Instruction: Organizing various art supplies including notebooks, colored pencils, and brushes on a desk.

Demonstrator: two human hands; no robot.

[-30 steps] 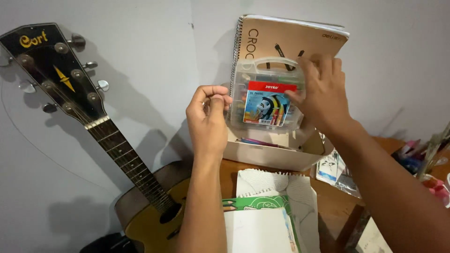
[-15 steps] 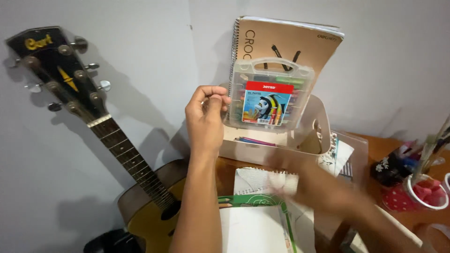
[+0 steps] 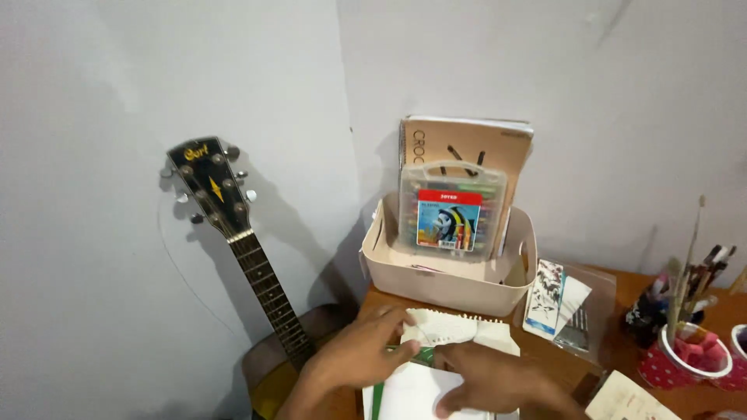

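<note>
Near edge: left hand (image 3: 354,362) and right hand (image 3: 490,385) lie flat, fingers spread, on a stack of sketch pads (image 3: 443,365), gripping nothing. Behind, a beige bin (image 3: 447,284) props up a pastel case (image 3: 451,210) and spiral sketchbook (image 3: 467,148). Risk: jolting the pads against the bin could topple the upright case.

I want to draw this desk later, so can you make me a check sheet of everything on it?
Surface: brown wooden desk, partly covered.
Job's things: white sketch pads stacked at the front edge.
Clutter: beige bin holding a clear oil pastel case and a tan spiral sketchbook; plastic sleeve of cards; red dotted cup of brushes.
Grips: left hand and right hand both rest on the pads.
Cables: nothing seen.
Surroundings: acoustic guitar leaning on a grey wall.
</note>
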